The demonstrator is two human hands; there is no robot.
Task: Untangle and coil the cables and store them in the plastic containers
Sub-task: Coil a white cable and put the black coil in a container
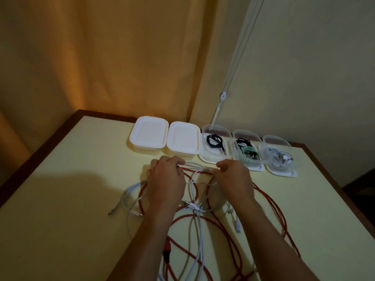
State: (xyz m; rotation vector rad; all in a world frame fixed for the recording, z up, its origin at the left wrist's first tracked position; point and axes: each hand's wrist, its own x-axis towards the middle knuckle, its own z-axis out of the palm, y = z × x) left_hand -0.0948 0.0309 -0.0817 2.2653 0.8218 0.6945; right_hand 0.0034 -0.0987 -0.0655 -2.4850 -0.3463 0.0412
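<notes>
A tangle of white cables (197,211) and a long red cable (272,201) lies spread over the pale yellow table (71,189). My left hand (166,177) grips a white strand at the tangle's far edge. My right hand (235,177) pinches the same white strand a short way to the right. Behind the hands stand five plastic containers in a row. The two on the left (149,136) (183,138) are closed with white lids. Three stand open: one holds a black cable (215,141), one black and mint cables (248,152), one white cables (281,158).
The table's dark wooden edge (46,138) runs along the left and back. An orange curtain hangs behind the table, and a white cord with a fitting (222,96) runs down the wall at the right. A red and black plug (166,250) lies near my left forearm.
</notes>
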